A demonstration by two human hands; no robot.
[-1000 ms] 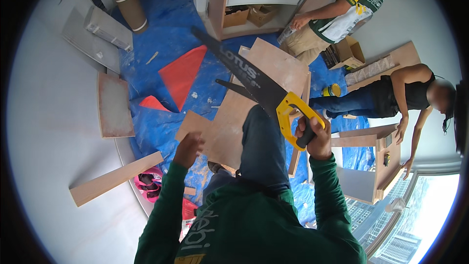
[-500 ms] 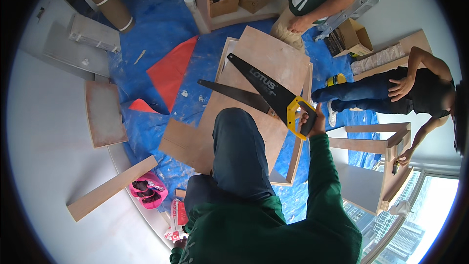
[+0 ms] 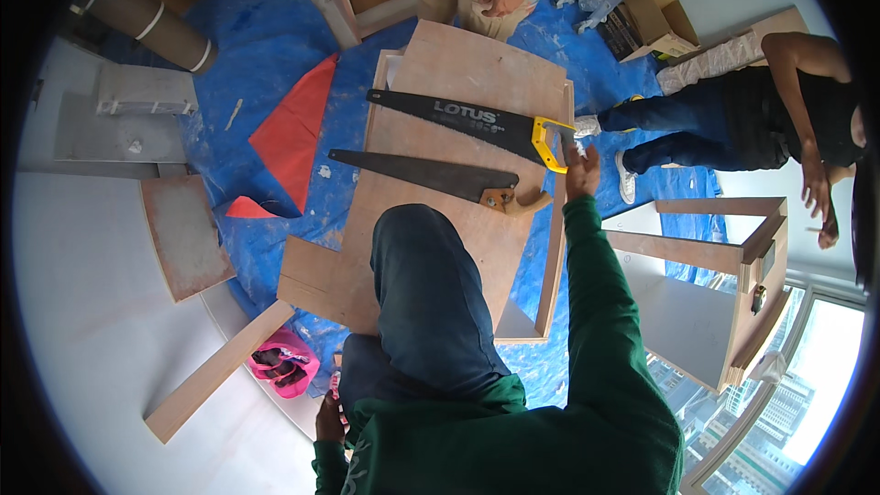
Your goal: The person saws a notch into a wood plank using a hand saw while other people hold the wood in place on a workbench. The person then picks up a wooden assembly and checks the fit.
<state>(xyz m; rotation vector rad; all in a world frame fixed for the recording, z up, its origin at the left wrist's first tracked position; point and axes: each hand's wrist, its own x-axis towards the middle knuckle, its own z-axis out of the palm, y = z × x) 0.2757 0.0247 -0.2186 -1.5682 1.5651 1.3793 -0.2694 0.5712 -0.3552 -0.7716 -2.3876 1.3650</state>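
yel-handled saw: lying on ply panel | R hand at handle, grip unclear | L hand low L, can't tell | prob. light, springy blade (sharp, mind it); hold by handle

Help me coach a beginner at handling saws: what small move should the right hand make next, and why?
Probably settle the yellow saw on the board and ease the right hand clear: the blade lies over the board, beside the wood-handled saw, and the hand is at the end of the yellow handle, though its grip is unclear.
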